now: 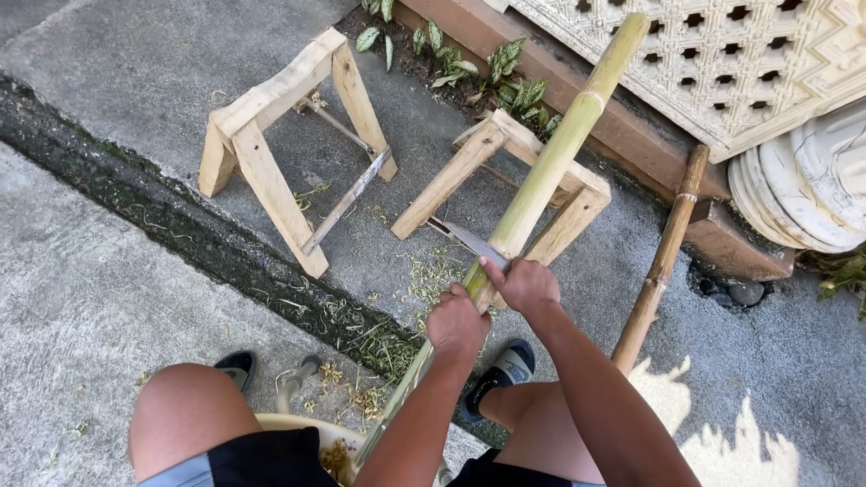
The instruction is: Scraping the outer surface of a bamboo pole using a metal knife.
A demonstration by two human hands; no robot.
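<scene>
The green bamboo pole runs on a slant from your lap up toward the top of the view, its far part resting across the nearer of two wooden sawhorses, the right sawhorse, and its upper end reaching over the brown ledge before the white lattice panel. You have both hands on it at its lower part. Your left hand is wrapped in a closed fist around the pole, just below the other hand. Your right hand is closed around the handle of a blade, whose flat grey metal lies across the pole and sticks out to the left, touching the green skin just above your fingers. The two hands sit just beside each other, nearly touching.

The left sawhorse stands apart from the pole, on the concrete floor, beyond a dark mossy seam. Green shavings lie scattered on the floor under the pole and beside the seam. A second, brown bamboo pole leans against the ledge to the right, well clear of your hands. You sit with bare knees apart and dark shoes on the floor; the left shoe is near your left knee and the right shoe is under your forearms. Small leafy plants grow along the ledge behind the sawhorses
</scene>
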